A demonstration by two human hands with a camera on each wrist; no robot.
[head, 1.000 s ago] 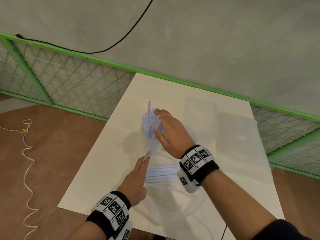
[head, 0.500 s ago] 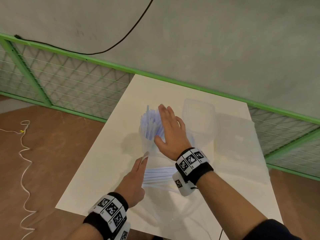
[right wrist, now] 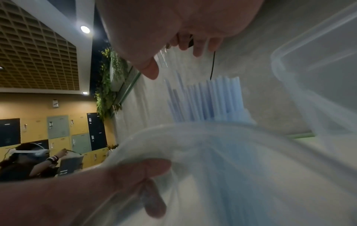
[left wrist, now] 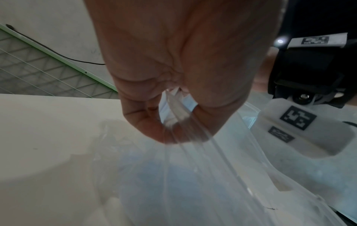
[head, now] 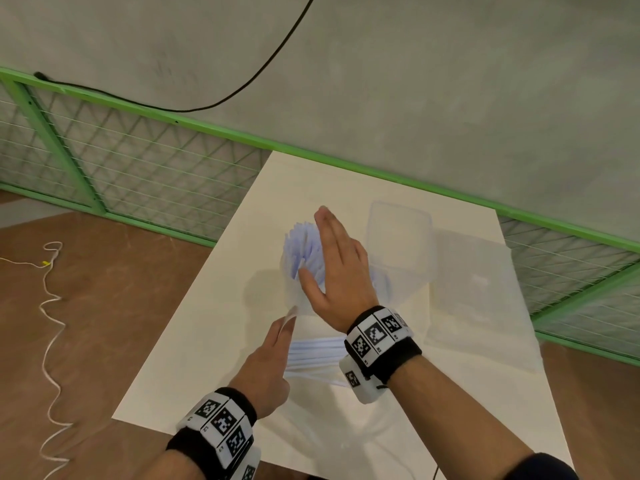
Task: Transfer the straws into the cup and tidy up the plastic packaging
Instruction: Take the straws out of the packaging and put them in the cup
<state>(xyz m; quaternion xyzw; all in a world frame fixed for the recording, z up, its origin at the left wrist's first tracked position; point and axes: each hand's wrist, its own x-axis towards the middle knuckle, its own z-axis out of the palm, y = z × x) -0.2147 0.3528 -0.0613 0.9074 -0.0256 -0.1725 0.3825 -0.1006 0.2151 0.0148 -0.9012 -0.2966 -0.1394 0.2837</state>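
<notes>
A clear cup [head: 293,293] stands mid-table with a bunch of pale blue straws [head: 302,244] upright in it. My right hand [head: 335,263] is flat, fingers straight, laid against the right side of the straws [right wrist: 209,102]. More straws [head: 314,355] lie in the clear plastic packaging [head: 311,403] at the table's near side, partly hidden by my right wrist. My left hand [head: 284,328] pinches the packaging's edge [left wrist: 174,107] between thumb and fingers, just in front of the cup.
A clear rectangular container [head: 398,237] sits right of the cup, its lid [head: 479,292] further right. The white table [head: 207,323] ends near a green mesh fence [head: 138,174]. A white cord [head: 48,306] lies on the floor at left.
My right hand has straightened its fingers and shifted up along the straws, which now stand closer together. My left hand keeps its pinch on the packaging.
</notes>
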